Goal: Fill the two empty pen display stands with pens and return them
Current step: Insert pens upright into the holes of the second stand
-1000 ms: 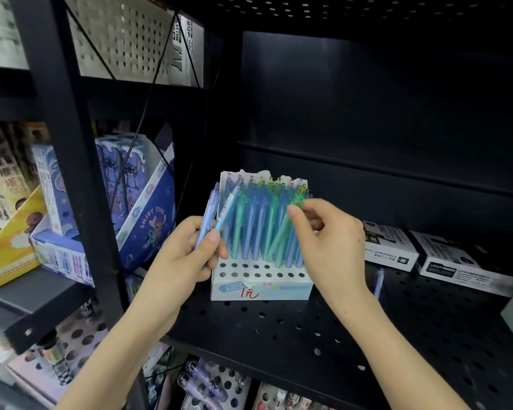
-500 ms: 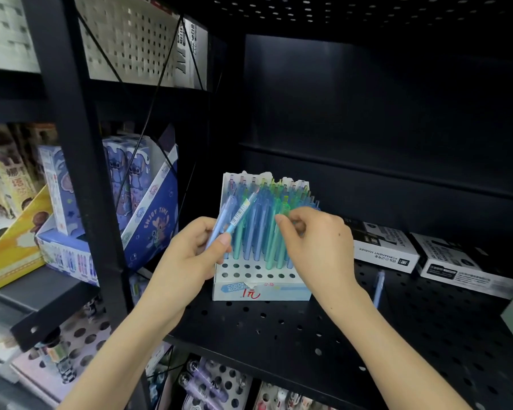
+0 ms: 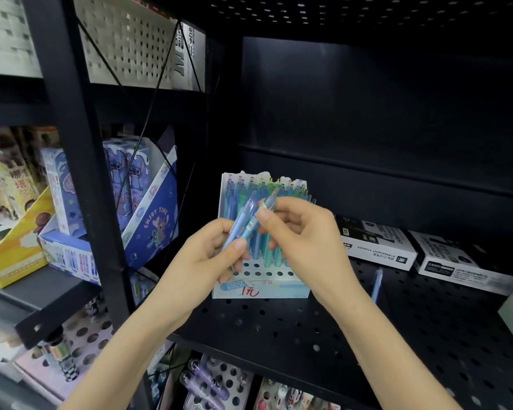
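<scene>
Left hand, centre of frame, fingers curled, grips two pens between thumb and fingers: a periwinkle pen and a light blue pen with a barcode label. Both pens tilt up and to the right out of the fist. Right hand, just right of centre, pinches the upper part of the light blue pen between thumb and fingertips, other fingers loosely curled. Hands are close together, both in front of the display stand.

Display stand: white, perforated top, blue front label with red handwriting, stands on the black perforated shelf at centre frame. Standing pens, blue and green, fill the back rows upright. Front rows of holes are open. The hands hide part of the middle rows.

Loose pen lies flat on the shelf, right of the stand, apart from it. Marker boxes, white and black, lie flat further right, towards the back of the shelf. Blue cartoon box sits on the neighbouring shelf at left of frame, behind a black upright post, and a yellow box is at the far left edge. More packaged stationery shows on the lower shelf at the bottom of the frame, too blurred to identify.
</scene>
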Demonstrator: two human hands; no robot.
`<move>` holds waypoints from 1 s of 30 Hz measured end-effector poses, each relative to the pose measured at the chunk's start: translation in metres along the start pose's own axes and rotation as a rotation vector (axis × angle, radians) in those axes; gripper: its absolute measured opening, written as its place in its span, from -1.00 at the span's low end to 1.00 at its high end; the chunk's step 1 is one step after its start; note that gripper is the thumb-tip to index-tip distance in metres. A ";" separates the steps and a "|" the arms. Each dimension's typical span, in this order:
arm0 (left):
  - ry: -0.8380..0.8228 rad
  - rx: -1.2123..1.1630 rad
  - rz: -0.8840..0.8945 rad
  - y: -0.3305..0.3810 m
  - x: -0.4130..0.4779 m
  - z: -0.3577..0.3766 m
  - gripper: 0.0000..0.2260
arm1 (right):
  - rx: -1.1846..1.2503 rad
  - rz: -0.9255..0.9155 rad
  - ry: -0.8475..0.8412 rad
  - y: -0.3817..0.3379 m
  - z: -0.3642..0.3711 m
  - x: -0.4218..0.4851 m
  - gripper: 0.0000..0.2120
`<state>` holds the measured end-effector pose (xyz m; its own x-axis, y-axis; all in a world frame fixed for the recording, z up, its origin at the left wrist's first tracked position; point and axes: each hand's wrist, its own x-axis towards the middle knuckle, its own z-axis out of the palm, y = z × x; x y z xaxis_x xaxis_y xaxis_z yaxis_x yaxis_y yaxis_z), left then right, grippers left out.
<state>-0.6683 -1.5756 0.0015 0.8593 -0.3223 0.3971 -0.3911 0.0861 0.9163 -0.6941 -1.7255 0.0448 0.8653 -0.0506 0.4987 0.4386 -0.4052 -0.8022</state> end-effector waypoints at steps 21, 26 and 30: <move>0.354 0.260 0.024 -0.010 -0.004 -0.018 -0.82 | -0.399 -0.119 0.278 0.034 0.011 0.006 -0.86; 0.369 0.243 0.056 -0.016 -0.003 -0.021 -0.78 | -0.616 -0.063 0.220 0.024 0.014 0.013 -0.80; 0.376 0.213 0.074 -0.013 -0.004 -0.018 -0.89 | -0.803 0.012 0.125 0.018 0.017 0.020 -0.69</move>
<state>-0.6604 -1.5590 -0.0112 0.8711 0.0467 0.4889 -0.4817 -0.1134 0.8690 -0.6646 -1.7184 0.0349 0.8149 -0.1415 0.5621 0.0803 -0.9328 -0.3513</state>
